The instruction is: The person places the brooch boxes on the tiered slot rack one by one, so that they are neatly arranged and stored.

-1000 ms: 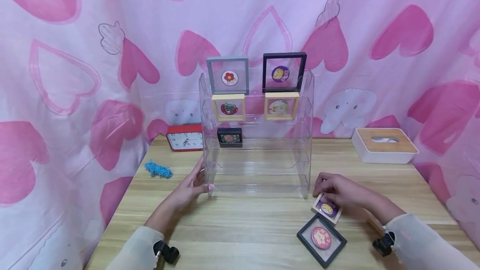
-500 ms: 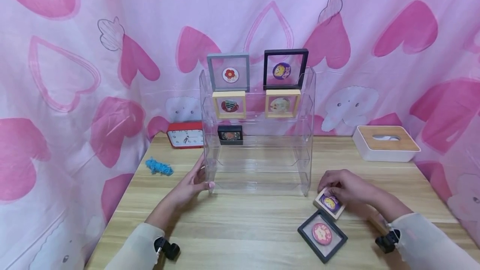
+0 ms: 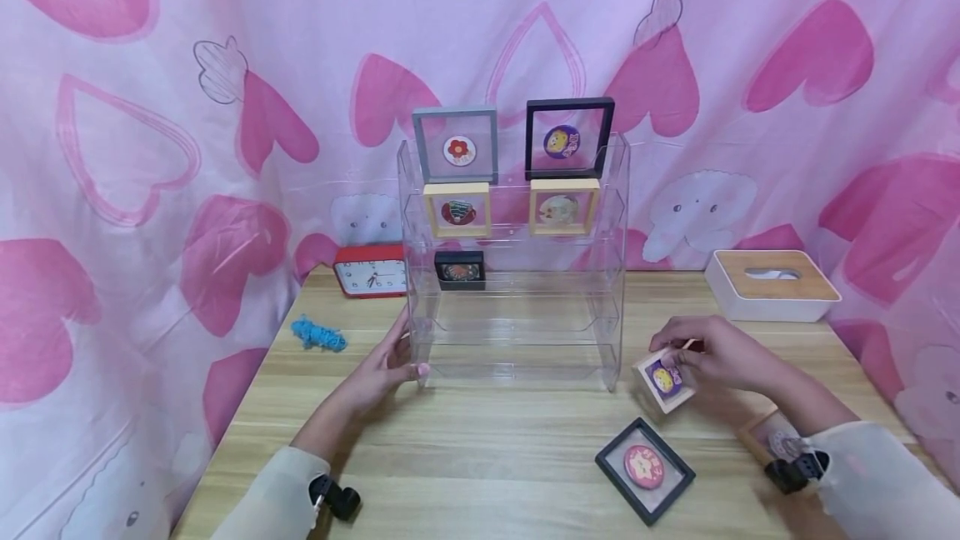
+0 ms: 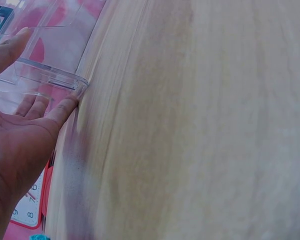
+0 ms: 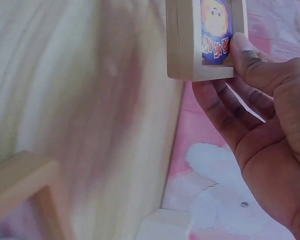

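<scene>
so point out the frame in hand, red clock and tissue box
Frame in hand (image 5: pixel 184 42), right wrist view: outer side
Red clock (image 3: pixel 371 277), head view: dial
Tissue box (image 3: pixel 780 287), head view: wooden lid

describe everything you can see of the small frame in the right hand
The small frame is pale, squarish and thick-sided, and looks like wood. Inside sits a round purple badge with a yellow cartoon face and lettering below it. The right hand pinches it by one side. It is tilted and appears to be off the table, to the right of the clear rack and apart from it. Its back is hidden.
</scene>
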Demonstrator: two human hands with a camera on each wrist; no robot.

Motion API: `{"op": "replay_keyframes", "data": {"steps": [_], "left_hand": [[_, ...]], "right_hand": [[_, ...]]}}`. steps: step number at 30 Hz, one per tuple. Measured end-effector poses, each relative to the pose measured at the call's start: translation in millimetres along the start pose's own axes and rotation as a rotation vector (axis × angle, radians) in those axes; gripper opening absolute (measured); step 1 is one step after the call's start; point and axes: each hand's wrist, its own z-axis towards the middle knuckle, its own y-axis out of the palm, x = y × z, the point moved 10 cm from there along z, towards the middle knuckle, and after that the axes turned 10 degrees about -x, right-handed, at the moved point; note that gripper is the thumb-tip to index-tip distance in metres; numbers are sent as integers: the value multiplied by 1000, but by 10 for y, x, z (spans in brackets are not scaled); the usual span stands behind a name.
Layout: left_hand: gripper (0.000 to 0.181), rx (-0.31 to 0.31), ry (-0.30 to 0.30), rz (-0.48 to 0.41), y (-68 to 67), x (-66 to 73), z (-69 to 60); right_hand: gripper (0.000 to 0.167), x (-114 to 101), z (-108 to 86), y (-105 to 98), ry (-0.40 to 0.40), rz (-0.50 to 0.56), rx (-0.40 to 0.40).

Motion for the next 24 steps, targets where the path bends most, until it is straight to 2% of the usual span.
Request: {"op": "replay_keyframes", "data": {"steps": [8, 13, 20, 24], "left_hand": [[107, 2, 14, 12, -8, 1, 2], [107, -3, 17, 9, -6, -1, -2], [107, -3, 13, 9, -7, -4, -5], [107, -1, 8, 11, -7, 3, -1]], "right_hand": [[37, -211, 104, -274, 38, -52, 47], [43, -380, 197, -461, 45, -73, 98], [40, -706, 416, -646, -40, -25, 183], [39, -845, 547, -723, -31, -29, 241]]}}
